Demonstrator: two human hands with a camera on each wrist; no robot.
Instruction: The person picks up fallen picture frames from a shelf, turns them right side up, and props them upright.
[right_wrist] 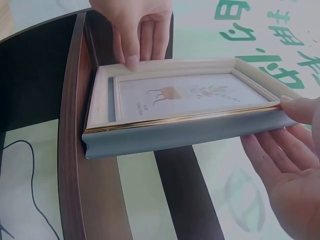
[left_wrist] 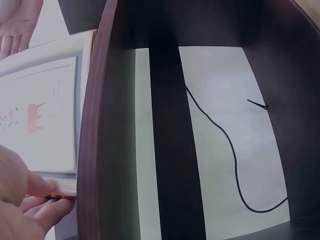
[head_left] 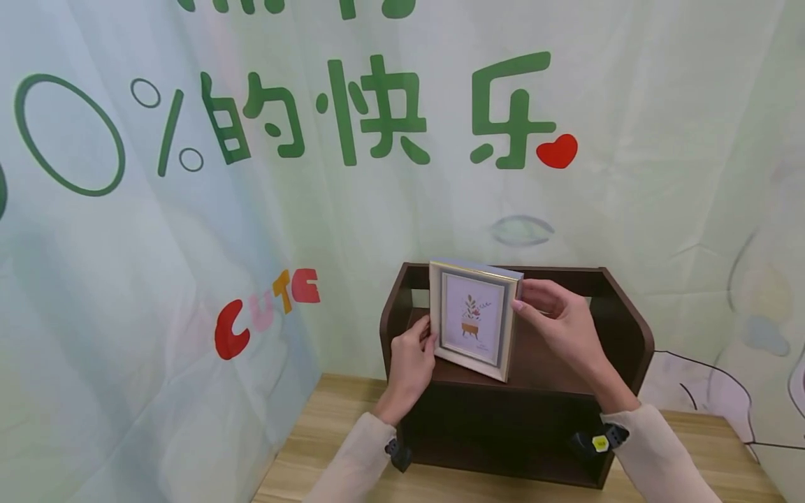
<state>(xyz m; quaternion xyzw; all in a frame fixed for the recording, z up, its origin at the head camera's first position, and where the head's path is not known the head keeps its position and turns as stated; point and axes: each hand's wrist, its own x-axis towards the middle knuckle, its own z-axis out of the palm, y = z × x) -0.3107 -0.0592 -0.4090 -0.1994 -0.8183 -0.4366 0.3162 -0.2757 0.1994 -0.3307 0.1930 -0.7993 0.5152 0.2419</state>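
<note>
A cream picture frame [head_left: 437,307] with a gilt edge and a potted-plant print stands upright, slightly turned, on the top board of a dark brown wooden shelf [head_left: 553,360]. My left hand [head_left: 410,362] pinches its left side low down, thumb in front. With thumb on the front and fingers behind, my right hand [head_left: 566,325] grips the right side near the upper corner. In the right wrist view the frame's lower edge lies close to the shelf's front edge, and its grey-blue side [right_wrist: 185,136] shows. The frame's back is hidden.
The shelf stands on a light wood-grain surface [head_left: 352,395], with raised side panels and an open lower compartment [head_left: 497,433]. A pale printed cloth [head_left: 377,209] with green characters and a red heart hangs behind and along the left.
</note>
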